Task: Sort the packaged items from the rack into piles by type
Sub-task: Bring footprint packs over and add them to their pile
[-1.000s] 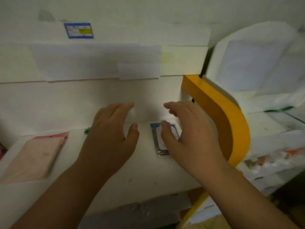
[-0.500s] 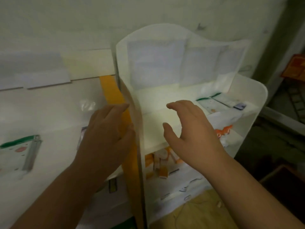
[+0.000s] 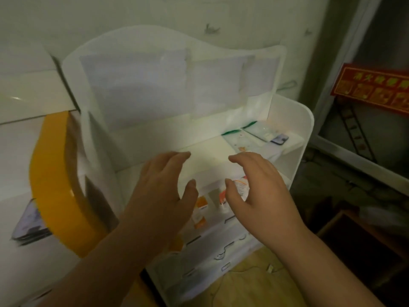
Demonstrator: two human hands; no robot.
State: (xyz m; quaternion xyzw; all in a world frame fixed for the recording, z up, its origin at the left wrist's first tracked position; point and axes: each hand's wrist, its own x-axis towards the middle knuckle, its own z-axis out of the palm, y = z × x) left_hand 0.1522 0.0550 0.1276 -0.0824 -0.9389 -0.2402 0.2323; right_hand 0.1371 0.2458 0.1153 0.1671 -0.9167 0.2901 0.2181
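A white tiered rack (image 3: 296, 120) stands in front of me. Its top shelf holds green-edged packets (image 3: 241, 138) and a small dark-cornered packet (image 3: 279, 138) at the right end. Orange-and-white packets (image 3: 200, 212) lie on the shelf below, partly hidden by my hands. My left hand (image 3: 161, 193) and my right hand (image 3: 259, 189) hover over the rack's middle, fingers spread and curled, holding nothing. One orange packet (image 3: 240, 187) shows just under my right thumb.
An orange curved panel (image 3: 53, 187) and a white counter (image 3: 15, 165) sit to the left, with a dark packaged item (image 3: 31, 222) on the counter. A red sign (image 3: 374, 87) hangs on the right. A dark wooden box (image 3: 363, 242) stands on the floor at right.
The view has swung right from the counter to the rack. Both hands have travelled with it from above the counter's packets to above the rack's shelves, still empty.
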